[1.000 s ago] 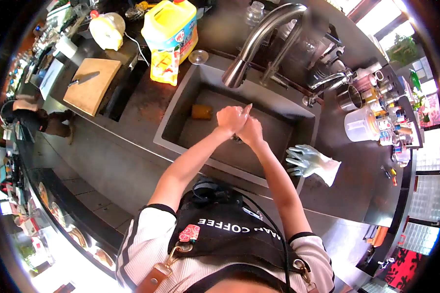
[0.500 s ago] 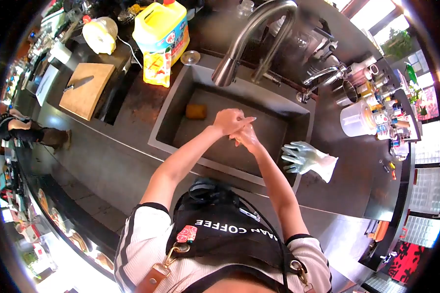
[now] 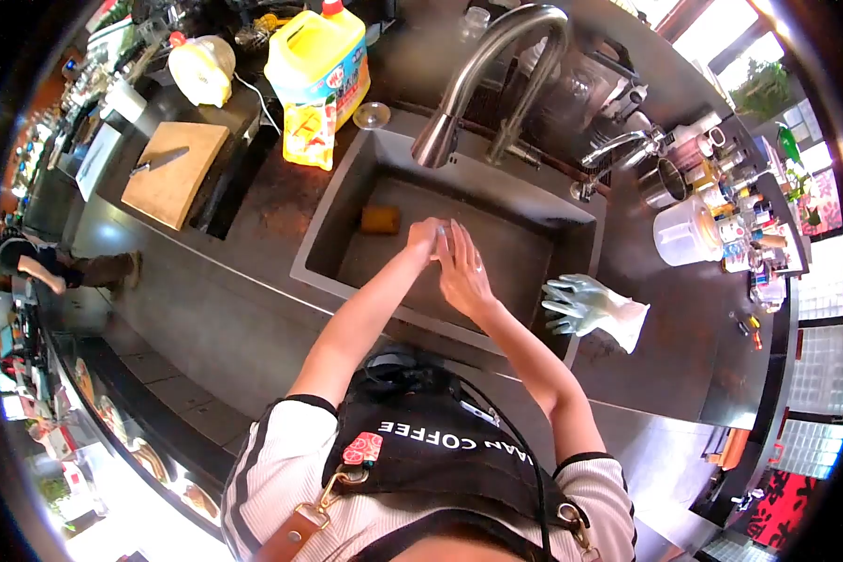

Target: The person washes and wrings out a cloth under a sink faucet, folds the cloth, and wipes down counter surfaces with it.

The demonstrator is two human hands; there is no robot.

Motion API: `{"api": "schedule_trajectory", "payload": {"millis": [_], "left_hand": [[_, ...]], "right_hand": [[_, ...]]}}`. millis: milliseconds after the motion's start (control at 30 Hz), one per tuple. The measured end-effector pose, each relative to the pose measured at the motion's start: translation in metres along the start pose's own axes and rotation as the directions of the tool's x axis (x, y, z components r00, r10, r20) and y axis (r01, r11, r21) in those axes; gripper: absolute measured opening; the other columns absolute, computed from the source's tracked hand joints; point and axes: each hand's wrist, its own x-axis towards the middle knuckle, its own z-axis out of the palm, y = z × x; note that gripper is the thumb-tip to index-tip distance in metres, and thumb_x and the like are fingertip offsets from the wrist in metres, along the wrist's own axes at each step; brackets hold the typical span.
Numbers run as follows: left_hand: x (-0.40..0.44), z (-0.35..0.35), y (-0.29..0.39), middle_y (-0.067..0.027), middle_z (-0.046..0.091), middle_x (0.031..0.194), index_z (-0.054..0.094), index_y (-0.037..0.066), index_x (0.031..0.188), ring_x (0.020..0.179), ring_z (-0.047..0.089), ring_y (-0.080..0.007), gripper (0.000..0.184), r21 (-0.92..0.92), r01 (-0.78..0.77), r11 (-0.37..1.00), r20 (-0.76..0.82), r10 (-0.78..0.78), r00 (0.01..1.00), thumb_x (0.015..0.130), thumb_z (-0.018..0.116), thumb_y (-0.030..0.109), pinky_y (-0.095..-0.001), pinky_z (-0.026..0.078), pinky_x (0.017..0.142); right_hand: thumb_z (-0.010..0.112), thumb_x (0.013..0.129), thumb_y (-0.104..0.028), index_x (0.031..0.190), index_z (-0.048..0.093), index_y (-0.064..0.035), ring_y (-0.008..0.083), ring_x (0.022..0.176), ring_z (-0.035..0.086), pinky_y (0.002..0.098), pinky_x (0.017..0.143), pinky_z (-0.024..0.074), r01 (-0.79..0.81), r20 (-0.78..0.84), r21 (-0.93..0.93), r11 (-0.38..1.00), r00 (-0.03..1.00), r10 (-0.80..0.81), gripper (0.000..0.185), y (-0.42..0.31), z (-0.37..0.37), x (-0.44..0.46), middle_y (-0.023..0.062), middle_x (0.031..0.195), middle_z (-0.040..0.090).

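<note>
Over the dark sink (image 3: 524, 248), my left hand (image 3: 425, 240) and my right hand (image 3: 463, 273) touch each other. The right one has its fingers stretched out and lightly spread, with nothing held in it. How the left fingers are bent is hard to make out where they meet the right ones. A brownish-yellow sponge-like block (image 3: 380, 220) lies in the sink to the left of my hands. The metal faucet (image 3: 437, 140) hangs above the basin, behind my hands. No water stream shows.
A pale glove (image 3: 594, 311) lies by the sink's right edge. Left of the sink are a yellow jug (image 3: 318, 61), a yellow pouch (image 3: 309, 136) and a cutting board (image 3: 183, 192) with a knife (image 3: 167, 158). Containers (image 3: 688, 232) stand at right. Another person's leg (image 3: 110, 270) shows at far left.
My hands were clasped and rubbing over each other; now the right fingers are stretched out beside the left hand. The view has shifted slightly. The person at far left has moved an arm.
</note>
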Motion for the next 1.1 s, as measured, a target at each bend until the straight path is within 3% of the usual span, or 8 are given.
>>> {"api": "schedule_trajectory", "payload": {"millis": [67,200,367,533,633,733,833,1100], "left_hand": [[0.007,0.005,-0.015,-0.0146,0.066,0.086,0.067,0.004,0.097,0.073,0.064,-0.0251,0.026,0.265,-0.088,0.960,0.004,0.090,0.996,0.086,0.055,0.024,-0.0374,0.051,0.060],[0.033,0.015,-0.038,-0.0183,0.069,0.084,0.069,0.004,0.086,0.080,0.066,-0.0340,0.034,0.846,-0.236,0.479,0.032,0.396,0.918,0.086,0.051,0.033,-0.0437,0.052,0.067],[-0.043,0.041,0.020,-0.0207,0.068,0.082,0.070,0.003,0.075,0.077,0.065,-0.0397,0.041,0.922,-0.326,0.211,0.148,0.584,0.798,0.086,0.046,0.034,-0.0466,0.052,0.072],[-0.032,0.034,0.023,-0.0154,0.062,0.059,0.066,0.009,0.058,0.055,0.062,-0.0332,0.047,0.731,-0.613,-0.301,0.636,0.627,0.450,0.092,0.048,0.036,-0.0445,0.048,0.052],[-0.034,0.038,0.032,-0.0148,0.061,0.055,0.065,0.008,0.055,0.051,0.060,-0.0328,0.050,0.661,-0.646,-0.383,0.735,0.503,0.455,0.092,0.048,0.037,-0.0437,0.047,0.049],[-0.035,0.037,0.036,-0.0140,0.058,0.051,0.063,0.007,0.051,0.047,0.058,-0.0328,0.053,0.595,-0.709,-0.377,0.782,0.474,0.405,0.092,0.049,0.037,-0.0438,0.044,0.045],[-0.029,0.037,0.028,-0.0139,0.056,0.048,0.060,0.006,0.048,0.044,0.055,-0.0333,0.055,0.511,-0.756,-0.409,0.810,0.524,0.264,0.092,0.050,0.037,-0.0441,0.042,0.044],[-0.037,0.043,0.034,-0.0137,0.056,0.049,0.058,0.007,0.047,0.048,0.057,-0.0332,0.052,0.541,-0.787,-0.296,0.774,0.542,0.328,0.090,0.054,0.036,-0.0433,0.042,0.045]], "right_hand": [[0.064,0.074,-0.005,0.129,0.045,0.0011,0.0353,0.118,0.049,0.0389,0.092,0.0480,0.042,-0.114,-0.225,0.973,0.991,-0.069,0.058,0.004,0.010,0.000,0.0201,0.131,0.044],[0.063,0.075,-0.007,0.119,0.051,0.0007,0.0321,0.105,0.056,0.0376,0.079,0.0526,-0.218,0.077,-0.024,0.976,0.973,0.219,0.047,0.022,0.011,0.013,0.0168,0.115,0.052],[0.061,0.079,-0.012,0.091,0.064,0.0004,0.0397,0.075,0.064,0.0450,0.065,0.0522,-0.430,0.144,0.265,0.863,0.903,0.406,0.018,0.031,0.018,0.020,0.0204,0.081,0.065],[0.062,0.078,-0.009,0.072,0.064,0.0007,0.0339,0.071,0.067,0.0390,0.059,0.0510,-0.492,0.214,0.441,0.751,0.870,0.445,0.012,0.029,0.024,0.014,0.0172,0.071,0.067],[0.063,0.074,-0.003,0.072,0.063,0.0016,0.0261,0.056,0.063,0.0359,0.049,0.0482,-0.482,0.312,0.788,0.383,0.849,0.427,0.005,0.028,0.022,0.013,0.0126,0.066,0.064],[0.063,0.070,0.002,0.076,0.061,0.0028,0.0203,0.045,0.055,0.0326,0.039,0.0418,-0.722,0.676,0.691,-0.021,0.636,0.373,0.006,0.028,0.003,0.015,0.0102,0.064,0.060],[0.064,0.067,0.004,0.080,0.058,0.0029,0.0205,0.039,0.050,0.0312,0.034,0.0371,-0.660,0.717,0.694,-0.287,0.605,0.346,0.014,0.026,0.006,0.010,0.0117,0.064,0.058],[0.065,0.067,0.003,0.082,0.057,-0.0003,0.0201,0.044,0.053,0.0289,0.038,0.0400,-0.640,0.686,0.727,-0.249,0.665,0.294,0.017,0.031,-0.004,0.008,0.0088,0.065,0.056]]}}
